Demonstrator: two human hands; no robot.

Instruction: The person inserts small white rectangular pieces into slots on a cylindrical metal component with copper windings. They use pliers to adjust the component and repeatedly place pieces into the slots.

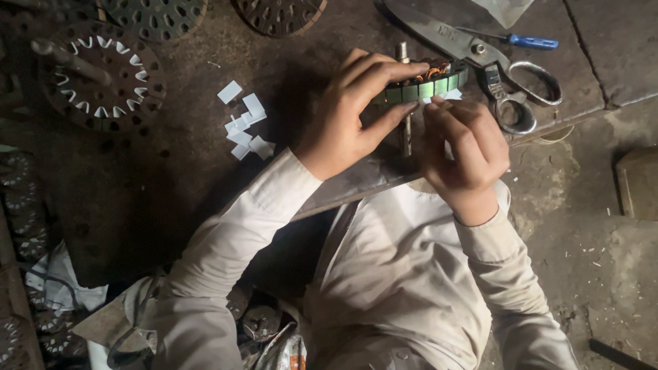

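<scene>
1. Over the dark, grimy table [171, 171], both hands work at one small part: a round motor core [423, 88] with green slot liners along its rim and copper winding showing on top.
2. Left hand [346, 120] is clamped on the core, fingers curled over its top edge, thumb stretched along the underside. That grip is firm and closed on the part.
3. Right hand [465, 154] comes in from below, fingertips pinching a small white paper strip [445, 96] right against the green rim. Grip closed on the strip.
4. Metal shaft [404, 103] runs through the core, poking out above the left fingers and dropping down between the two hands.
5. Core sits just above the table's near edge, at the centre top of the view, held up rather than lying flat.
6. Just right of it, big metal shears [480, 55] lie on the table, loop handles near the right hand; a blue-handled screwdriver [531, 42] lies beyond them.
7. Well to the left, a loose pile of white paper pieces [245, 127] lies on the table.
8. Far left, a round slotted stator plate [103, 75] with white inserts; more such discs along the top edge.
9. Pale long sleeves cover both arms.
</scene>
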